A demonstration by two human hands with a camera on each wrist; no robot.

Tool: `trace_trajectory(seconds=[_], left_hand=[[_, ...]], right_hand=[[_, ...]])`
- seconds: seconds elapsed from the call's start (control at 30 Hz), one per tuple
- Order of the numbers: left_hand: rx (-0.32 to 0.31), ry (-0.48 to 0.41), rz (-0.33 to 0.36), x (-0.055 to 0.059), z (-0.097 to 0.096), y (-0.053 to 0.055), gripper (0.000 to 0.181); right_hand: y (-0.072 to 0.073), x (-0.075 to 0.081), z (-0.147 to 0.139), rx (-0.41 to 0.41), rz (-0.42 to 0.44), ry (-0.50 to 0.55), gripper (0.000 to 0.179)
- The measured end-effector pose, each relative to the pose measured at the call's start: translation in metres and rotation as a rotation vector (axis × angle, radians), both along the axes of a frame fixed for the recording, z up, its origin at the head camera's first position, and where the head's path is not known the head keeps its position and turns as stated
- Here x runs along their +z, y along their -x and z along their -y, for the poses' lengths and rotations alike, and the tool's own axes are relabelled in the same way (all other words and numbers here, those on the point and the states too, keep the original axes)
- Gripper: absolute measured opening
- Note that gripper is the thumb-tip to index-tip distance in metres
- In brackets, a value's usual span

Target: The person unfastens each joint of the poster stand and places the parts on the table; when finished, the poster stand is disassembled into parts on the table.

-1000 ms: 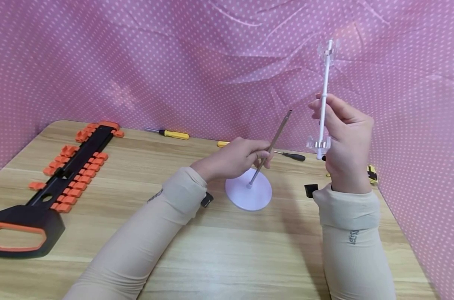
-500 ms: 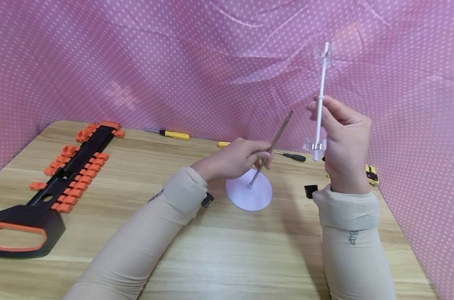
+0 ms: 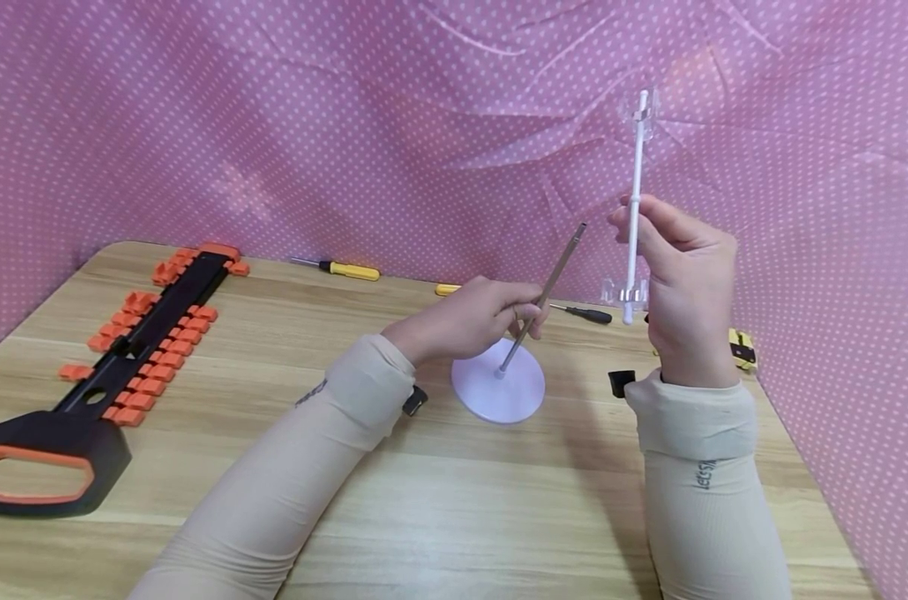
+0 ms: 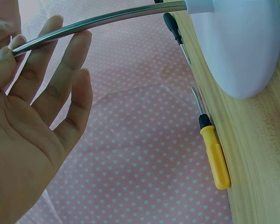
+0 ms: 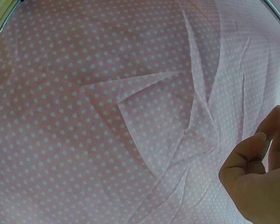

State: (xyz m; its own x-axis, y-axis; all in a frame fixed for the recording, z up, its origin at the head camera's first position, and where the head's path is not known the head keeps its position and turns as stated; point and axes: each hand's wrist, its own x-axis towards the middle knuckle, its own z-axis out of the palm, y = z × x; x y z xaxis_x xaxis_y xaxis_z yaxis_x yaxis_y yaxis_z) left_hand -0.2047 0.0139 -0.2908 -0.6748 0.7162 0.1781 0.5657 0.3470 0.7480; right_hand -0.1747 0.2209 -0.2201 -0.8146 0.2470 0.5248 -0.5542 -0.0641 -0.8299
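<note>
A thin metal rod (image 3: 555, 271) rises at a tilt from a round white base (image 3: 491, 400) on the table. My left hand (image 3: 484, 312) pinches this rod along its length; in the left wrist view the other fingers (image 4: 77, 86) are spread beside it. Raised to the right, my right hand (image 3: 694, 283) holds a slim white rod (image 3: 636, 175) between thumb and fingers. That rod stands nearly upright, with clear plastic clips (image 3: 631, 295) near both ends. Only part of the right hand shows in the right wrist view, and the white rod is out of sight there.
A black rack (image 3: 135, 329) with orange clips lies at the left. Yellow-handled (image 3: 352, 271) and black-handled (image 3: 592, 316) screwdrivers lie along the back edge. Small black pieces (image 3: 621, 383) sit near both sleeves, and a yellow-black item (image 3: 742, 350) is behind the right wrist. Pink dotted cloth surrounds the table.
My right hand has drifted slightly left, carrying the white rod left and a little lower. The left hand, metal rod and base have stayed practically still.
</note>
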Motion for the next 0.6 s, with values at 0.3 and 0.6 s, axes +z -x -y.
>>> trace_trajectory(seconds=[0.3,0.6], left_hand=[[0.003,0.006,-0.009,0.0006,-0.0002,-0.0006,0.025],[0.013,0.026,-0.01,0.0012,0.0001,-0.0013,0.025]], right_hand=[[0.0001,0.0011,-0.0018,0.011,0.026,-0.006,0.01],[0.0014,0.0013,-0.0035,0.038,0.051,0.018,0.012]])
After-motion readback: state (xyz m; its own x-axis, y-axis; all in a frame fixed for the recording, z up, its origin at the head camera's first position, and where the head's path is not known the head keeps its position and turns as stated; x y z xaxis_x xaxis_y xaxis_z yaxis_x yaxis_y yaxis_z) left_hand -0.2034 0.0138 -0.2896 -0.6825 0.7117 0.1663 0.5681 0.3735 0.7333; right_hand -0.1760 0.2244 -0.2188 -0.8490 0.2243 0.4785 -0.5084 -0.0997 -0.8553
